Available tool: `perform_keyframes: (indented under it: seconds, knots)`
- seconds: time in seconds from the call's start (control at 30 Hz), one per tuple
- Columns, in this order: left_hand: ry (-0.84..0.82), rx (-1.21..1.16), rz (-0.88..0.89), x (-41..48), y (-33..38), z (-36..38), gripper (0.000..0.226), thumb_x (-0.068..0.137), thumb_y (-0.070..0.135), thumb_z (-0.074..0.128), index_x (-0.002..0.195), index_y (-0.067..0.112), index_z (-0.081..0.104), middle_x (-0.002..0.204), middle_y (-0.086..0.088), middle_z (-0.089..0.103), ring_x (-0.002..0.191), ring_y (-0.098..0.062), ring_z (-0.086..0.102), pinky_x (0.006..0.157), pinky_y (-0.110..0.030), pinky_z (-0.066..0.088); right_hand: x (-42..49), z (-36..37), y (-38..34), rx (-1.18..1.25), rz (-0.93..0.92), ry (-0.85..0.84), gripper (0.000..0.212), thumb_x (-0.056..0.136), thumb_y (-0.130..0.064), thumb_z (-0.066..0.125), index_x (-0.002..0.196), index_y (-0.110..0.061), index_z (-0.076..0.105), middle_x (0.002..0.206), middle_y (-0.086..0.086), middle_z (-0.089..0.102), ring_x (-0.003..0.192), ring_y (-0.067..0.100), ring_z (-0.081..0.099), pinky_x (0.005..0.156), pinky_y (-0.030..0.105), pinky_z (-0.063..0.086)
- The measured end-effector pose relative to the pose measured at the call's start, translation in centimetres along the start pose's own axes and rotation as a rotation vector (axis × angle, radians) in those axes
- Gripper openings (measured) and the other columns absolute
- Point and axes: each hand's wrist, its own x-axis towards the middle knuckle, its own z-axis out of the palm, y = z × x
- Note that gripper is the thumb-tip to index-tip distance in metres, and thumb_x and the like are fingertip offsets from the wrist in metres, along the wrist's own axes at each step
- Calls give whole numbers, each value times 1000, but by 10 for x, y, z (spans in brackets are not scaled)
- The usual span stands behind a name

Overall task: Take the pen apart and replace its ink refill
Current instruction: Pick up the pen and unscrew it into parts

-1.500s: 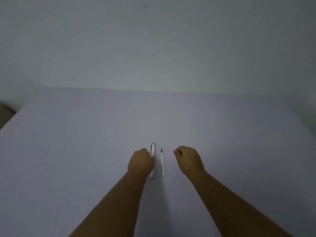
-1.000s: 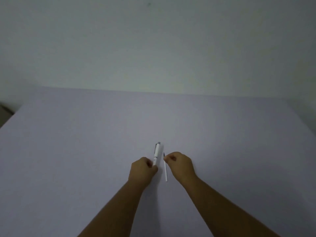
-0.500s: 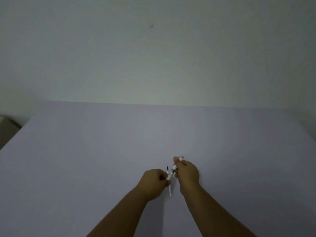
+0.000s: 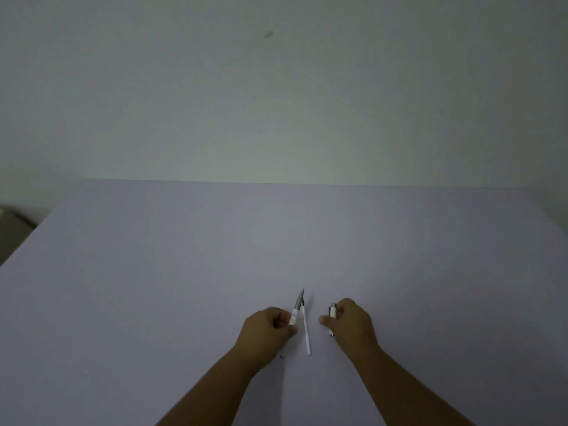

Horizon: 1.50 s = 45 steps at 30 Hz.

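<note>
A person's two bare hands work over a pale lilac tabletop [image 4: 153, 302] that runs back to a plain wall [image 4: 276, 103]. The pen is apart, in two pieces, one in each hand. The left hand [image 4: 266, 329] is closed around the front section of the pen [image 4: 296, 309], a white sleeve ending in a grey tapered tip; the piece sticks out of the fist and points away from the camera, leaning slightly right. A small dark end [image 4: 281, 356] shows just below the left hand, near the tabletop; what it belongs to cannot be told. The right hand [image 4: 350, 325] is closed around the rear section of the pen [image 4: 332, 312], of which only a short white and grey end above the thumb and a small bit below the fingers can be seen. Between the two hands a thin white ink refill [image 4: 306, 332] lies on the tabletop, its dark tip toward the far side, its blunt end toward the camera. It lies just beside the left hand's piece, apart from the right hand. Both forearms enter from the near edge. At the far left edge, beyond the tabletop, a dim brownish object [image 4: 12, 222] is too blurred to identify.
</note>
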Motion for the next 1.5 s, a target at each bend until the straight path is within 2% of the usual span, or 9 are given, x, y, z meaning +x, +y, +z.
perform_keyframes:
  seconds: [0.27, 0.37, 0.47, 0.6, 0.83, 1.0, 1.23, 1.4, 1.5]
  knots:
    - [14, 36, 28, -3, -2, 4, 4, 80, 25, 68, 83, 24, 66, 79, 3, 66, 68, -8, 59, 54, -14, 50, -2, 2, -1, 63, -6, 5, 30, 76, -23, 75, 93, -10, 54, 82, 2, 56, 57, 6, 51, 41, 7, 36]
    - [43, 72, 71, -5, 2, 3, 4, 81, 26, 66, 84, 25, 65, 79, 5, 65, 70, -10, 60, 59, -20, 54, -8, -4, -11, 122, -57, 111, 36, 85, -42, 61, 100, -10, 59, 90, 1, 58, 67, 9, 54, 56, 11, 41]
    - [79, 145, 147, -9, 9, 5, 3, 83, 28, 64, 84, 28, 62, 75, 11, 62, 69, -7, 59, 65, -23, 54, -21, -8, -27, 362, -84, -17, 35, 83, -54, 55, 75, -21, 61, 68, -6, 55, 64, 10, 52, 56, 19, 43]
    - [116, 212, 228, -16, 17, 7, 2, 85, 28, 61, 87, 27, 62, 73, 14, 59, 64, -2, 53, 59, -12, 42, -36, -8, -40, 465, -62, -124, 32, 80, -43, 66, 67, -15, 63, 56, -2, 47, 54, 13, 42, 51, 26, 38]
    - [-4, 156, 224, -26, 27, -6, 8, 88, 21, 57, 86, 23, 64, 76, 0, 66, 67, -14, 59, 69, -28, 54, -45, -21, -46, 597, -94, -163, 26, 85, -26, 64, 80, -1, 67, 51, -3, 43, 52, 14, 37, 48, 27, 35]
    - [-124, -132, 153, -37, 35, -14, 22, 91, 17, 52, 82, 29, 68, 73, 3, 66, 65, -8, 59, 55, -11, 51, -53, -27, -48, 684, -161, -199, 18, 88, -17, 59, 75, -12, 69, 58, 0, 53, 56, 13, 45, 54, 25, 39]
    - [-49, 105, 230, -43, 35, -21, 21, 94, 18, 46, 104, 17, 65, 81, 4, 63, 70, -7, 57, 61, -13, 46, -51, -41, -49, 597, -98, -334, 28, 81, -35, 67, 85, -8, 72, 68, 1, 64, 61, 14, 56, 67, 34, 47]
    - [-5, 255, 317, -44, 37, -29, 22, 94, 19, 45, 101, 16, 66, 90, -5, 69, 81, -19, 62, 69, -23, 47, -49, -43, -51, 694, -168, -399, 13, 84, -4, 63, 85, -15, 70, 85, 8, 67, 76, 16, 63, 71, 24, 55]
    - [13, 318, 369, -45, 39, -32, 22, 93, 19, 46, 95, 14, 66, 89, -10, 70, 81, -26, 63, 73, -35, 51, -49, -45, -54, 661, -141, -398, 14, 82, -24, 69, 84, -10, 70, 76, 4, 68, 68, 13, 63, 63, 23, 54]
